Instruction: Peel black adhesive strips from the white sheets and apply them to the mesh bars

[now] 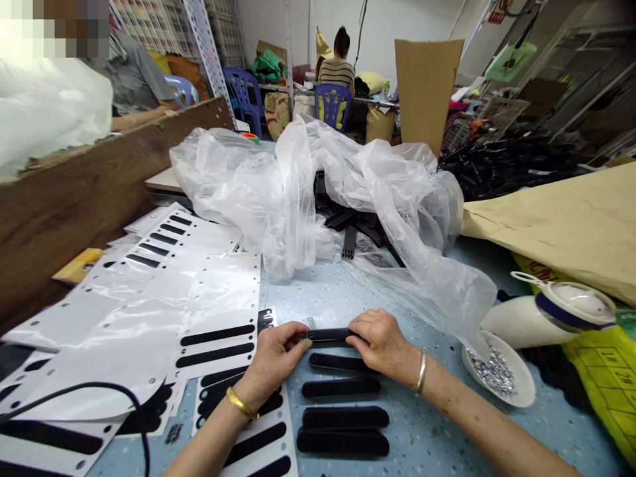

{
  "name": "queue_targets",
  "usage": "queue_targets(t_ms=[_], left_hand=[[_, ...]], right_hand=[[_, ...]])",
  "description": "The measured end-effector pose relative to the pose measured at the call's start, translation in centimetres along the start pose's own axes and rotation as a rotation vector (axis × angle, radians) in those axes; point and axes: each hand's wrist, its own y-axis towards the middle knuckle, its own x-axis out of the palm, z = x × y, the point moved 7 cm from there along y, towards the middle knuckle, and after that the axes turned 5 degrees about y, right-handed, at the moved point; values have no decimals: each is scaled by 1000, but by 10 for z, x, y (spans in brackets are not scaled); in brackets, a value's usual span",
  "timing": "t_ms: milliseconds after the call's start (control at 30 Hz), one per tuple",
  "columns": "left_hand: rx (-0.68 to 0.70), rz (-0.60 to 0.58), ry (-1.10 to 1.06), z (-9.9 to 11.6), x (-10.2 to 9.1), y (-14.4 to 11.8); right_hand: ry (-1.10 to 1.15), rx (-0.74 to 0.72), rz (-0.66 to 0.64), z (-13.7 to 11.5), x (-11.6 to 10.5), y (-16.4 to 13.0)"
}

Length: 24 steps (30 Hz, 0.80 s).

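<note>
My left hand point(278, 354) pinches the left end of a narrow black strip point(328, 334) with a rounded end. At its other end, my right hand point(380, 341) grips the same strip, so it lies level between both hands, just above the table. Below it several similar black strips point(345, 417) lie in a column, the nearest ones side by side. Left of my hands are white backing sheets point(218, 285) bearing black rounded adhesive strips point(216, 354). What lies under my fingers is hidden.
A clear plastic bag point(248, 192) holding black plastic parts point(350, 242) spreads across the blue speckled table point(288, 291). On the right are a white bowl point(524, 391) of small shiny metal pieces and a white bottle point(517, 321) on its side. A wooden board point(99, 192) borders the left.
</note>
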Motion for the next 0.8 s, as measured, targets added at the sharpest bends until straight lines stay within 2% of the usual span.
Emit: queue_targets(t_ms=[333,500,667,800], left_hand=[[14,14,27,-1,0,1],[69,82,23,-1,-3,-1],[246,102,198,2,-2,-5],[547,172,359,12,1,-15]], right_hand=[[2,-10,-9,0,1,1],[-2,-7,-10,-1,1,2],[-6,-6,-10,-1,0,2],[-7,0,-18,1,1,2]])
